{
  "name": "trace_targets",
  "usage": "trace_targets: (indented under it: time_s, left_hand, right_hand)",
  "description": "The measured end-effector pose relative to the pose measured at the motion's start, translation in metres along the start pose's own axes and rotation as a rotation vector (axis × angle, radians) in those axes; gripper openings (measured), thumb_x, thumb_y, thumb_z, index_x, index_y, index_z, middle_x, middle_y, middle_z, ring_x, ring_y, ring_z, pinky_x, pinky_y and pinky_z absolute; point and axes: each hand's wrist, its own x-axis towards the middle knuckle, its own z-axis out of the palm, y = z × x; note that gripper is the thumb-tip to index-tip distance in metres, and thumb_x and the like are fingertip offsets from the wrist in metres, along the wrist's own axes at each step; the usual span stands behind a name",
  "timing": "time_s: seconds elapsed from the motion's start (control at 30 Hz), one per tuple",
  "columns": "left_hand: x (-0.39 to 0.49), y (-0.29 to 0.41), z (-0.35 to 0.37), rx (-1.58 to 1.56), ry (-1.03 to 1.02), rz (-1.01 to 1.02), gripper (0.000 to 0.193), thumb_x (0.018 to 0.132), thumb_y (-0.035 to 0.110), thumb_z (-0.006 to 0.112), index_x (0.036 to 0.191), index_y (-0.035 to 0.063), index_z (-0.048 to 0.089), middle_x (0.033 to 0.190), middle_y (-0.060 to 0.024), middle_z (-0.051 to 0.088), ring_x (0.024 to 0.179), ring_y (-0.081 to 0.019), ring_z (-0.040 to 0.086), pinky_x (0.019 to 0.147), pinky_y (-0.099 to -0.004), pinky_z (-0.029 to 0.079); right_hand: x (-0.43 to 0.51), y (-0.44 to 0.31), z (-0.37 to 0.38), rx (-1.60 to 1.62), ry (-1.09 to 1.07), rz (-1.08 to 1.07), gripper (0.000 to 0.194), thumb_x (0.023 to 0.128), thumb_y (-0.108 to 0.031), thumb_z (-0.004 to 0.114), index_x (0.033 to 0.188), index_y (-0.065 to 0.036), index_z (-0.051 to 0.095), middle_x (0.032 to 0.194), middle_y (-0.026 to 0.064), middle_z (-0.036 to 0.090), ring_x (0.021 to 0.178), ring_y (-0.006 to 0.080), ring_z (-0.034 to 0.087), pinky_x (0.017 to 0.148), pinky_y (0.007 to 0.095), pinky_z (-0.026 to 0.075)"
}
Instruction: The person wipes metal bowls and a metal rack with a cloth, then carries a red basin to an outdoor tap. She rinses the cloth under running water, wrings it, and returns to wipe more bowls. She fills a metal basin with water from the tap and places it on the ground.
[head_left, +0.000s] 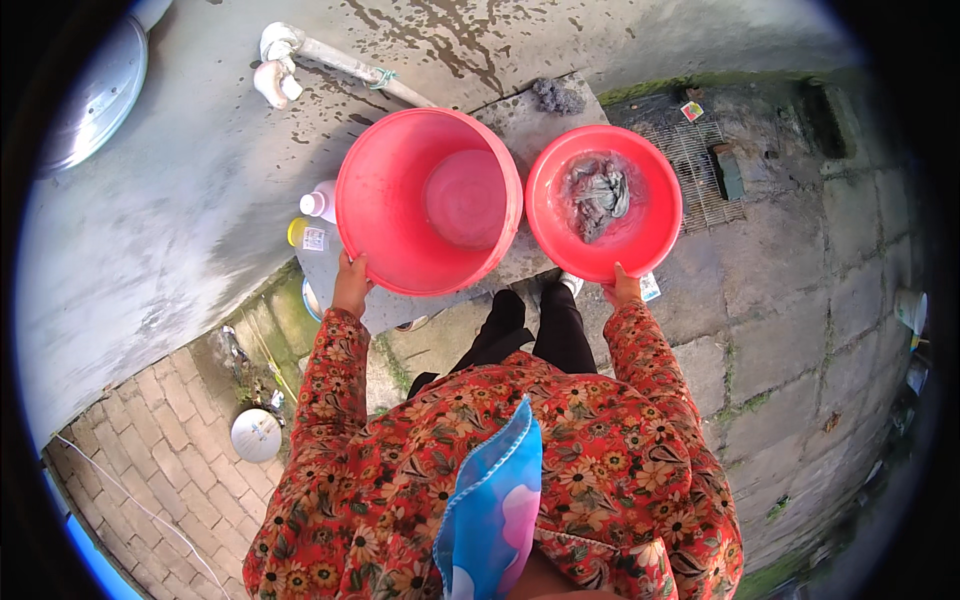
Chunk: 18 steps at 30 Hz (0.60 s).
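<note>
My left hand (352, 285) grips the lower left rim of a large red plastic bucket (382, 217), tilted so its inside faces me; it looks empty. With my right hand (622, 286) I hold the near rim of a smaller red plastic basin (649, 244). A wet grey cloth (600, 191) lies in a little water in that basin. The fingers of both hands are partly hidden behind the rims. Behind the bucket and basin is a concrete slab (525, 120), with a dark scrubbing pad or tangled clump (559, 97) at its far edge.
A whitish pipe (337, 61) with a tap runs along the wet-spotted wall. A pink bottle with a white cap (319, 202) and a yellow-lidded jar (304, 234) stand left of the bucket. A metal floor grate (694, 165) lies to the right; a round white lid or stool (256, 435) is at lower left.
</note>
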Motion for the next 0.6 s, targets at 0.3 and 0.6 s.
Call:
trace_targets:
  time_s: [0.3,0.6]
  left_hand:
    - [-0.004,0.035,0.008,0.578,0.35,0.669,0.068,0.083,0.016,0.062,0.141,-0.0004,0.031,0.138,-0.0275,0.037,0.131,-0.0412,0.033,0.109,-0.0476,0.026]
    - [-0.058,0.062,0.092,0.7,-0.632,1.194,0.054,0.086,0.013,0.057,0.136,0.0011,0.039,0.134,-0.0239,0.039,0.126,-0.0382,0.038,0.108,-0.0468,0.028]
  right_hand:
    - [-0.036,0.01,-0.083,-0.558,0.221,-0.377,0.045,0.09,-0.028,0.057,0.129,-0.008,0.048,0.09,0.0126,0.066,0.07,0.0187,0.066,0.061,0.0321,0.052]
    - [-0.18,0.195,-0.134,-0.032,0.665,-0.119,0.038,0.09,-0.025,0.055,0.125,-0.012,0.054,0.096,0.0131,0.068,0.082,0.0207,0.067,0.073,0.0368,0.053]
